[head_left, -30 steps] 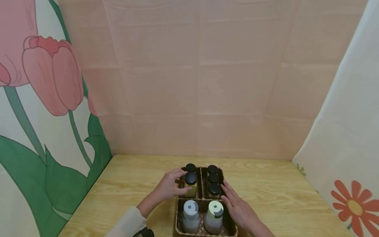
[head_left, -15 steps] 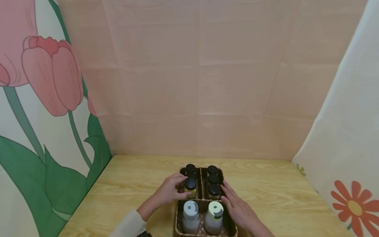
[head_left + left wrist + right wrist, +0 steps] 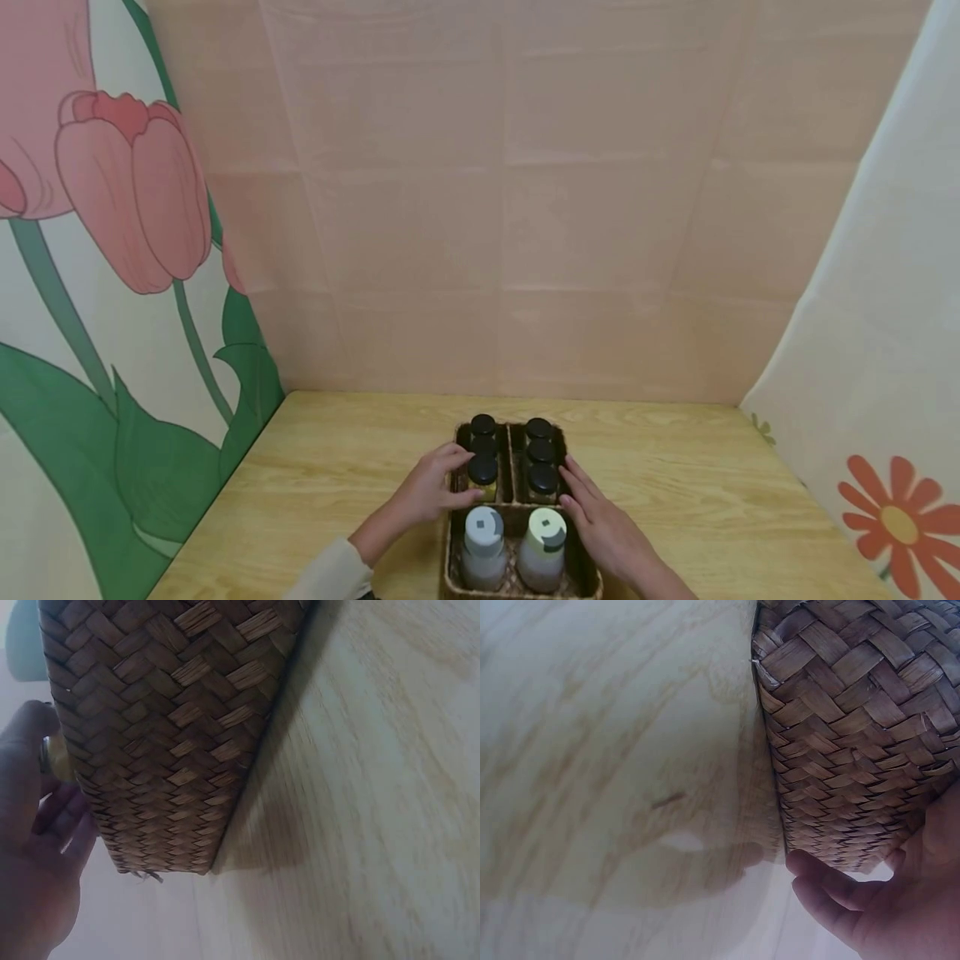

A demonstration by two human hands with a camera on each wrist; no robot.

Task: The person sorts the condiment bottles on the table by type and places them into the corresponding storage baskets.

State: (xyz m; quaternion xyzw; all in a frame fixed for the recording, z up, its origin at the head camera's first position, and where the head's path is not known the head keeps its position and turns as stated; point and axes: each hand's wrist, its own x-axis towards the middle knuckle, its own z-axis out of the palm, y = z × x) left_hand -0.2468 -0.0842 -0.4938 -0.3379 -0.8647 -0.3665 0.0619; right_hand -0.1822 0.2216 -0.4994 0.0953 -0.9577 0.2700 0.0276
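Observation:
A woven basket (image 3: 512, 475) with compartments stands on the table. In its left rear compartment, my left hand (image 3: 429, 490) holds a small black-lidded jar (image 3: 483, 471) with yellowish contents between fingers and thumb. In the left wrist view, the hand (image 3: 37, 825) reaches over the basket's rim, and only a bit of the yellow jar (image 3: 58, 757) shows. My right hand (image 3: 611, 533) rests along the basket's right side with its fingers extended. The right wrist view has those fingers (image 3: 829, 889) against the woven wall (image 3: 855, 750). The jar's lower part is hidden.
More black-lidded jars (image 3: 541, 451) fill the right rear compartment, and others stand behind the held one. Two pale-capped bottles, one whitish (image 3: 483, 533) and one yellowish (image 3: 546, 533), stand in the front compartment. A pink cloth (image 3: 495, 208) hangs behind the wood-grain table (image 3: 337, 442).
My left hand has lowered the jar into the left rear compartment, nearer the front, so its lid now sits level with the others. The right hand has stayed in place.

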